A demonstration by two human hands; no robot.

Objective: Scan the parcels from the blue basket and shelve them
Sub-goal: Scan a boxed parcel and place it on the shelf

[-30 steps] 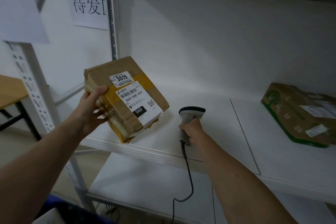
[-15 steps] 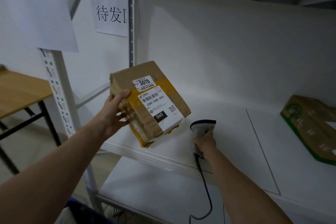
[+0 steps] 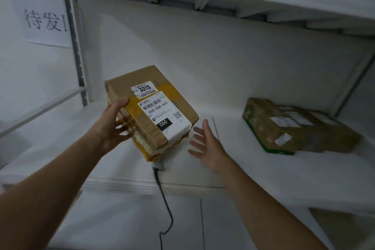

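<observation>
Currently left grip (image 3: 110,128) clamps the brown taped cardboard parcel with white labels (image 3: 154,111) by its left edge, thumb on top, tilted above the white shelf (image 3: 233,158); right grip (image 3: 207,146) spread, empty, just right of the parcel's lower corner.
</observation>
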